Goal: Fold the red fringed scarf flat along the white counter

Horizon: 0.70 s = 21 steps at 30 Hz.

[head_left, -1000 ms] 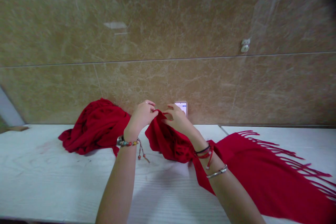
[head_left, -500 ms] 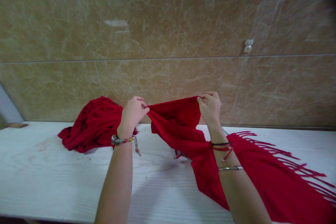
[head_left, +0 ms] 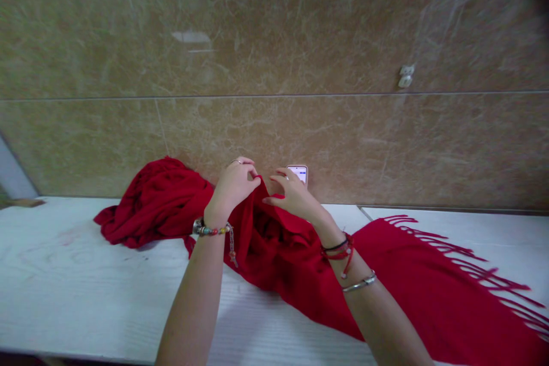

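Observation:
A long red scarf (head_left: 420,274) lies across the white tabletop, its fringed end spread out at the right. Its other part is bunched in a heap at the left. Near the middle, my left hand (head_left: 234,186) pinches a raised edge of the cloth between thumb and fingers. Just to the right, my right hand (head_left: 295,197) has its fingers apart, close to that raised edge and holding nothing that I can see. Folds of the scarf hang below both hands. Behind my right hand stands a phone (head_left: 300,172) with a lit screen, partly hidden.
A tan marbled tile wall (head_left: 274,57) rises behind the white table (head_left: 64,291). A small white figure-shaped piece (head_left: 405,76) is fixed to the wall at the right. At the far left lies a small brown piece (head_left: 26,202) by the table's back edge.
My right hand has let go of the stretched scarf edge and moved left towards my left hand. The cloth between them has slackened, and the phone has come into view.

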{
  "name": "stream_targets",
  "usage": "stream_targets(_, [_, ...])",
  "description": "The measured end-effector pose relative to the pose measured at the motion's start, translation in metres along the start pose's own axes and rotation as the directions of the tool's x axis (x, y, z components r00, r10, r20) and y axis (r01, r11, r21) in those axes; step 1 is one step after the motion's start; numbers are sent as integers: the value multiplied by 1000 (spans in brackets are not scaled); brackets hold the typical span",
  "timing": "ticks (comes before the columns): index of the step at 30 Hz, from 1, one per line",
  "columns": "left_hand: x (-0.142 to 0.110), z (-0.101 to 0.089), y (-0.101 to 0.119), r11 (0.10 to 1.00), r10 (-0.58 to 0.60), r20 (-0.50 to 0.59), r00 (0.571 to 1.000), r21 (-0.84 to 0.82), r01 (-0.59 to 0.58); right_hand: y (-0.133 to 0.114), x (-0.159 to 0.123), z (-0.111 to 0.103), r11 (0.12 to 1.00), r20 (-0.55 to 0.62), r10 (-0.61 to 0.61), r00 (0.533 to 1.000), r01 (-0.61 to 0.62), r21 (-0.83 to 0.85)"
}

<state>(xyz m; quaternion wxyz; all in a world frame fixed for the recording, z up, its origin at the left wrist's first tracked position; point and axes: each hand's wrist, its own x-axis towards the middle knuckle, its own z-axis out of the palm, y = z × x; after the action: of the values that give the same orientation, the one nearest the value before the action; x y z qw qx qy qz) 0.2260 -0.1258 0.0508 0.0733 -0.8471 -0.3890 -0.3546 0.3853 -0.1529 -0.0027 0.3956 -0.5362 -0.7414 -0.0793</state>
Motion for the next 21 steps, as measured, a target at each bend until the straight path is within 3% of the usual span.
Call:
stream_targets(4, [-1,-1,2,1000,9,-26,1000,22,-9,-4,5,6,999,-49,34,998,-33,21])
stream_targets(10, [-2,9,-11,980,-114,-37,993,160,119,8,8,-23,993,-306,68,950,-34,117])
stream_targets(15, [-1,11,-19,956,-202,-83,976,201,215,15,5,-49,989,-574,151,805,-128,81])
stream_targets(21, [-7,-13,-36,923,-309,-216,926,166,347,42,-5,-75,972,-768,126,628,-233,-31])
